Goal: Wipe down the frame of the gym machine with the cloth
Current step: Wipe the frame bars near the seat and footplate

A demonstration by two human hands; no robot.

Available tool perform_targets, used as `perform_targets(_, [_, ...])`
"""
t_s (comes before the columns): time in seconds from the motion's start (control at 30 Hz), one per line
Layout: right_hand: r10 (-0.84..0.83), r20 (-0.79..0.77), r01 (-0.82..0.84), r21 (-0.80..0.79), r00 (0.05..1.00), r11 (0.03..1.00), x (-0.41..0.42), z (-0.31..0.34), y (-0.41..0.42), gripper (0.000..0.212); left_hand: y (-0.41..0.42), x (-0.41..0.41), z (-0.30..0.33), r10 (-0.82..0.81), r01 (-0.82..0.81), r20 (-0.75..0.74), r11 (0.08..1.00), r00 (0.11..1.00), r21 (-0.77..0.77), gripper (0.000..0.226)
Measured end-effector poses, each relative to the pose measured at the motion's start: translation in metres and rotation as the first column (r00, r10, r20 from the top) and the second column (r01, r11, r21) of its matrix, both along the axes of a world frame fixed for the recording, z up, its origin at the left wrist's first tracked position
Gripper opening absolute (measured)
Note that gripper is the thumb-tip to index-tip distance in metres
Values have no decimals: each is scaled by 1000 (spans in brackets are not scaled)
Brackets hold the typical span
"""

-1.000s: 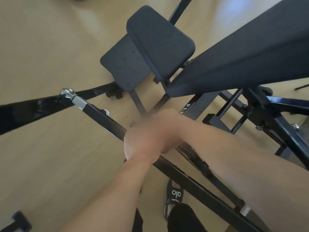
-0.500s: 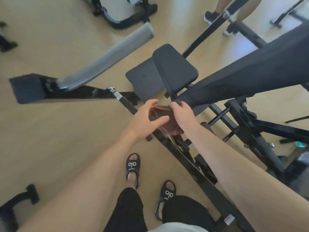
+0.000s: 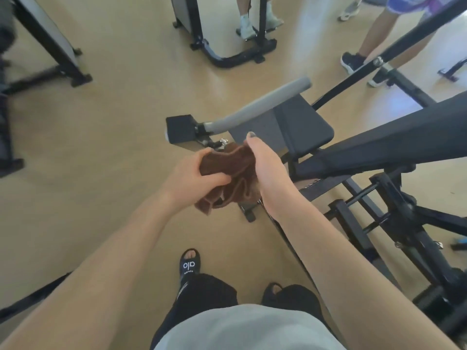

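A crumpled brown cloth [image 3: 231, 176] hangs between both my hands, lifted above the gym machine. My left hand [image 3: 195, 176] grips its left side with curled fingers and thumb. My right hand [image 3: 269, 170] holds its right side, fingers hidden behind the fabric. Below and to the right runs the machine's black frame [image 3: 394, 210], with a black seat pad [image 3: 303, 127], a long black back pad [image 3: 404, 137] and a grey padded handle [image 3: 257, 104]. The cloth does not touch the frame.
Other gym machines stand at the back [image 3: 222, 29] and far left [image 3: 45, 46] on the tan floor. Two people's legs [image 3: 376, 39] stand at the upper right. My sandalled feet [image 3: 189, 263] are below, beside the frame's bar.
My hands have lifted off the frame bar with the cloth and now bunch it between them. The view has tilted up and back, bringing the far machines and people into sight.
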State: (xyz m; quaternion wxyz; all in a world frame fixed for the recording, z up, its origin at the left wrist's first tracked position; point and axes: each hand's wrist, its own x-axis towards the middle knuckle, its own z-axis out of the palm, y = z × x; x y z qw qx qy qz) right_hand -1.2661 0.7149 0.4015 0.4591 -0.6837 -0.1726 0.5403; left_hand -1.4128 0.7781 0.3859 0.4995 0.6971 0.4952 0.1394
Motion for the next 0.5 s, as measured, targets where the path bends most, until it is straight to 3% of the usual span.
perform_targets(0.13, [-61,111,45,136,992,990,-46,8,27,26,33,-53,32,89,-69,159,990,983,-126,20])
perform_targets(0.23, [-212,159,168,249,964,954,-78,9,40,26,69,-96,46,87,-23,273,974,958,-227,33])
perform_targets(0.33, [-412,245,325,326,878,888,-103,11,59,19,110,-128,53,179,-53,358,941,916,-334,44])
perform_targets(0.4, [-504,281,392,369,817,843,-114,14,74,21,140,-137,58,252,-83,389,913,886,-400,36])
perform_targets(0.5, [-580,325,451,394,747,801,-124,14,94,26,185,-133,60,218,-80,433,946,874,-315,33])
